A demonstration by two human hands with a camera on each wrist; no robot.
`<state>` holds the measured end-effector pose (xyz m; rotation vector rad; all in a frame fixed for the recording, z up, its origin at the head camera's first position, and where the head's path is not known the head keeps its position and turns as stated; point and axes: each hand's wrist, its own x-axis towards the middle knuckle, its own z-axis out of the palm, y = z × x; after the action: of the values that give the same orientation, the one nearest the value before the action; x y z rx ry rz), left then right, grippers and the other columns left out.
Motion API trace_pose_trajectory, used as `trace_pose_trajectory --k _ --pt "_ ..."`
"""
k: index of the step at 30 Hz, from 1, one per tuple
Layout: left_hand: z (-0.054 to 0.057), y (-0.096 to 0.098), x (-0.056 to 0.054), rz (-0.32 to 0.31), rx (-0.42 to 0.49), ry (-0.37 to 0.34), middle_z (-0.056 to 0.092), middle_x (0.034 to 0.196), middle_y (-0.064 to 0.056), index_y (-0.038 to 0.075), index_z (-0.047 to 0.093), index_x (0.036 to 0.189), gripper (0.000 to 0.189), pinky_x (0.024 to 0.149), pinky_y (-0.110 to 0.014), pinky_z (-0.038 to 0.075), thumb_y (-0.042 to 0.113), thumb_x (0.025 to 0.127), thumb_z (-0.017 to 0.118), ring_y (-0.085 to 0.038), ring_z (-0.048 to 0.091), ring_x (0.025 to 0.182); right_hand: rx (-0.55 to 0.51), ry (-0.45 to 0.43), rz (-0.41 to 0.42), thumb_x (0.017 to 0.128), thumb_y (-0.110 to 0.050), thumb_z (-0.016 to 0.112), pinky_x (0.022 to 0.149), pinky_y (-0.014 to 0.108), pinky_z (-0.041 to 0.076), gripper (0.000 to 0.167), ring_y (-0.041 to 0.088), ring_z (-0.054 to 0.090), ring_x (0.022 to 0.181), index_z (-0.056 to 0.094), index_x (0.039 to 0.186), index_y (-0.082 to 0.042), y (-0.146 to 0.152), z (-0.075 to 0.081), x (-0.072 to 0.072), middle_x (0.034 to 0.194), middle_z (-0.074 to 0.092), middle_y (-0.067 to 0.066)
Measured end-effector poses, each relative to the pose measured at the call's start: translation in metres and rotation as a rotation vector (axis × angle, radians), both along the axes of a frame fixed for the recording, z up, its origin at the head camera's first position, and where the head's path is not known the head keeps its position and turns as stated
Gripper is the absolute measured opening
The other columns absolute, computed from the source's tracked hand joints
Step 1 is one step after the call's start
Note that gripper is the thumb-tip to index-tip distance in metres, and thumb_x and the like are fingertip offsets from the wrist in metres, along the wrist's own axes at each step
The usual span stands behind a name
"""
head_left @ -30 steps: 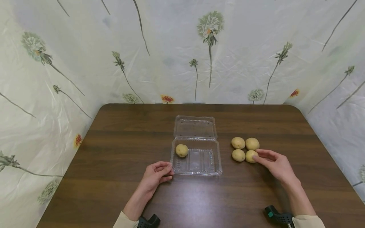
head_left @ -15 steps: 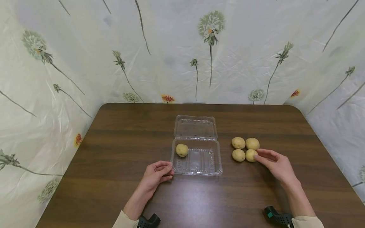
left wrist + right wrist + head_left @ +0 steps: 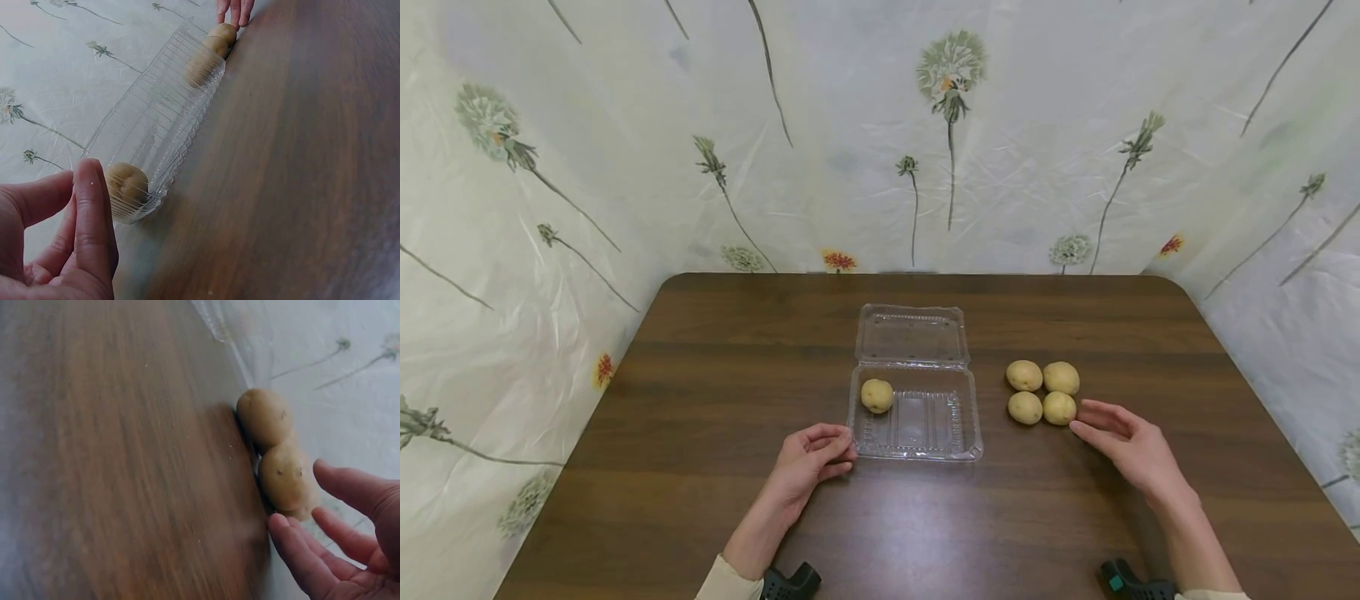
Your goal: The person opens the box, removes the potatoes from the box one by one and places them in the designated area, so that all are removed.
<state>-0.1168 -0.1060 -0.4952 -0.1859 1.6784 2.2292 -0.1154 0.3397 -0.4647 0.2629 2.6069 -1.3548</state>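
Observation:
A clear plastic clamshell container (image 3: 917,454) lies on the table with its lid (image 3: 913,335) folded back. One potato (image 3: 877,396) sits in the base at the left. My left hand (image 3: 808,458) pinches the base's near left corner between thumb and fingers, as the left wrist view (image 3: 69,231) also shows from the side. Right of the container, several potatoes stand in a tight cluster, the nearest right one (image 3: 1059,408) beside my right hand (image 3: 1131,446). That hand's fingers are spread and relaxed around the potato's right side, holding nothing. In the right wrist view a potato (image 3: 286,478) sits just off the fingertips.
The dark wooden table (image 3: 737,367) has rounded far corners. A pale sheet (image 3: 850,125) printed with dandelions hangs behind and at both sides. Black devices are worn on both wrists, the left one (image 3: 790,582) low in the head view.
My right hand has drawn slightly away from the near right potato, fingers parting from it. The left hand stays at the container's corner, and the potatoes have hardly moved.

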Motion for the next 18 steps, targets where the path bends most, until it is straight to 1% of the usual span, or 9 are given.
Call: trace_pose_trajectory --k 2,5,8,10,12,15,18 --pt "0.000 0.000 0.000 0.001 -0.002 0.000 0.068 0.088 -0.012 -0.012 0.059 0.114 0.031 0.076 -0.032 0.058 0.008 0.092 0.069 -0.017 0.067 0.080 0.008 -0.015 0.012 0.090 -0.056 0.063 0.081 0.022 0.046 0.071 -0.013 0.052 0.098 0.047 0.144 -0.014 0.001 -0.001 0.003 0.129 0.062 0.005" --pt "0.001 0.000 0.000 0.002 -0.004 -0.001 0.068 0.088 -0.012 -0.011 0.060 0.114 0.031 0.076 -0.031 0.058 0.008 0.092 0.069 -0.017 0.067 0.080 0.002 -0.017 0.038 0.091 -0.054 0.063 0.079 0.022 0.047 0.066 -0.007 0.057 0.097 0.051 0.140 -0.012 0.001 -0.003 0.007 0.123 0.066 0.006" --pt "0.001 0.000 0.001 0.002 -0.005 -0.002 0.068 0.088 -0.012 -0.011 0.059 0.114 0.031 0.076 -0.031 0.058 0.008 0.092 0.069 -0.017 0.067 0.080 -0.074 -0.007 0.063 0.093 -0.045 0.065 0.080 0.023 0.052 0.061 0.002 0.063 0.098 0.053 0.138 -0.006 0.001 -0.006 0.011 0.119 0.067 0.009" --pt "0.002 0.000 0.001 0.001 -0.005 -0.001 0.068 0.088 -0.012 -0.011 0.059 0.114 0.032 0.076 -0.031 0.058 0.009 0.092 0.069 -0.017 0.067 0.080 -0.101 0.002 0.075 0.093 -0.041 0.066 0.080 0.023 0.053 0.058 0.006 0.065 0.098 0.054 0.137 -0.004 -0.001 -0.006 0.014 0.117 0.068 0.011" --pt "0.002 0.000 0.001 0.001 -0.004 -0.001 0.068 0.088 -0.012 -0.011 0.059 0.114 0.032 0.076 -0.031 0.058 0.009 0.092 0.069 -0.017 0.067 0.080 -0.110 0.006 0.088 0.094 -0.039 0.066 0.080 0.023 0.053 0.057 0.008 0.065 0.099 0.054 0.136 -0.004 -0.003 -0.004 0.016 0.117 0.067 0.011" --pt "0.002 0.000 0.001 0.002 -0.006 -0.005 0.068 0.087 -0.012 -0.012 0.059 0.114 0.032 0.076 -0.031 0.058 0.009 0.092 0.069 -0.017 0.067 0.079 -0.073 0.015 0.112 0.093 -0.041 0.067 0.078 0.022 0.052 0.056 0.007 0.065 0.098 0.056 0.135 -0.006 -0.009 0.001 0.020 0.116 0.068 0.009" --pt "0.002 0.000 0.001 0.003 -0.010 -0.007 0.068 0.087 -0.012 -0.012 0.059 0.114 0.031 0.075 -0.031 0.058 0.008 0.092 0.069 -0.017 0.067 0.079 -0.098 0.021 0.134 0.093 -0.039 0.067 0.080 0.024 0.053 0.054 0.011 0.066 0.099 0.057 0.134 -0.005 -0.017 0.007 0.023 0.117 0.068 0.011"
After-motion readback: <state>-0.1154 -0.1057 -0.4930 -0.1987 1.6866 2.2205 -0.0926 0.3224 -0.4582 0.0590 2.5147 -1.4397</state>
